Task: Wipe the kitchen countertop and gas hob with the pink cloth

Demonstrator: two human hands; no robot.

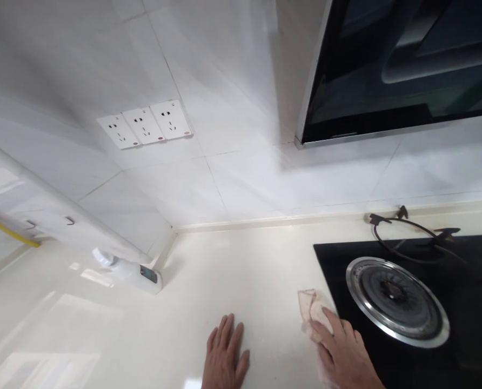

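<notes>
My right hand [340, 348] is closed on a pale pink cloth [310, 308], which is bunched against the countertop just left of the stove's edge. Part of the cloth is hidden under the fingers and palm. My left hand [223, 354] lies flat on the cream countertop [265, 265], its fingers stretched out, holding nothing. To the right is the black glass gas stove [463, 302] with a round metal burner [397, 300].
A black pan support [417, 232] leans across the stove's back edge. Above it hangs a dark range hood [387, 92]. A white bottle [129, 272] lies on the counter at the left wall corner. Three wall sockets [144, 125] sit on the tiled wall.
</notes>
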